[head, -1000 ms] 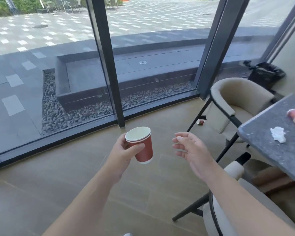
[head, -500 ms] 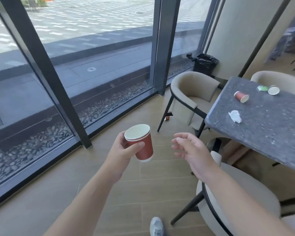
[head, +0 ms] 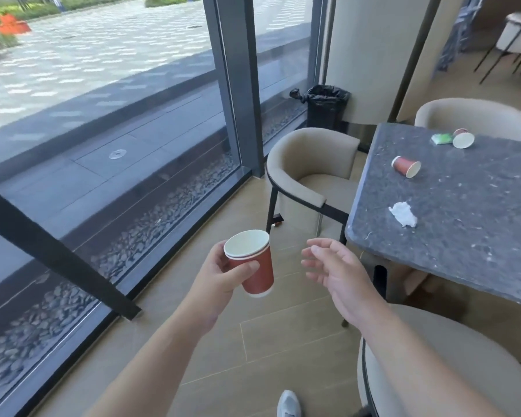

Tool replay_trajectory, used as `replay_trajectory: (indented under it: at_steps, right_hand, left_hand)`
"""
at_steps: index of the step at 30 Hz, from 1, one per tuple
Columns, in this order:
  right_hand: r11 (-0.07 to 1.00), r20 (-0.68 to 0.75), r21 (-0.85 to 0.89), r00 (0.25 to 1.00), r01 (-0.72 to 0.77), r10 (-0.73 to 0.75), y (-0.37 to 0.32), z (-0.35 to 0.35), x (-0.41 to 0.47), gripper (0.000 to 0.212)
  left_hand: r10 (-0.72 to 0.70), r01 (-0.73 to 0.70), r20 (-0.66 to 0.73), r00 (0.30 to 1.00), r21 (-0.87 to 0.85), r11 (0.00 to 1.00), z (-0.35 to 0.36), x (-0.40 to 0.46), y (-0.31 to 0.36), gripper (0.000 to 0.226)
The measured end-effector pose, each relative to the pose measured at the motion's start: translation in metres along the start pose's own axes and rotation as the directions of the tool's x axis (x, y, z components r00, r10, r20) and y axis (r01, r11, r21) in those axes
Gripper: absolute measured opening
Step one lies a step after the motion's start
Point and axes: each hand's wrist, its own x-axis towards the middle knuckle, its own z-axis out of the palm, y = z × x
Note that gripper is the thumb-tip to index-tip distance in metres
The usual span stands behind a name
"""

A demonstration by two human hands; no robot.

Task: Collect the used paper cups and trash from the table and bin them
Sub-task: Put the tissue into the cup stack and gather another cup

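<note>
Red cups (head: 257,270) with white insides; grey, white-flecked counter (head: 463,236); white tissue (head: 403,214); green wrapper (head: 441,138); beige chairs (head: 312,164); black bin (head: 327,106).

A stack of red paper cups (head: 254,266), nested and upright, is held off the surface. On the surface (head: 463,236), a red cup (head: 406,166) lies tipped over; at its 1 o'clock lies another cup (head: 463,139), beside a green wrapper (head: 441,138); at its 6 o'clock lies a crumpled white napkin (head: 403,214). A black-lined bin (head: 327,107) stands at 11 o'clock.

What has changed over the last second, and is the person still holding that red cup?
Only the view swung right: the table now shows fully, with two tipped cups, a tissue and the bin beyond. Nothing was picked up or dropped. The left hand still grips the stacked red cups; the right hand stays open and empty.
</note>
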Motion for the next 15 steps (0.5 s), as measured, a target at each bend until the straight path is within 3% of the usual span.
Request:
replay_trajectory:
  at_steps: [6, 15]
  right_hand:
    - [0.998, -0.052, 0.057, 0.998, 0.036, -0.033, -0.032, -0.04, 0.07, 0.012]
    - [0.992, -0.214, 0.107, 0.976, 0.066, -0.042, -0.049, -0.092, 0.099, 0.011]
  left_hand:
    - [0.036, -0.042, 0.081, 0.996, 0.075, 0.996, 0.047, 0.081, 0.036, 0.078]
    - [0.017, -0.046, 0.221, 0.975, 0.123, 0.991, 0.108, 0.154, 0.043, 0.073]
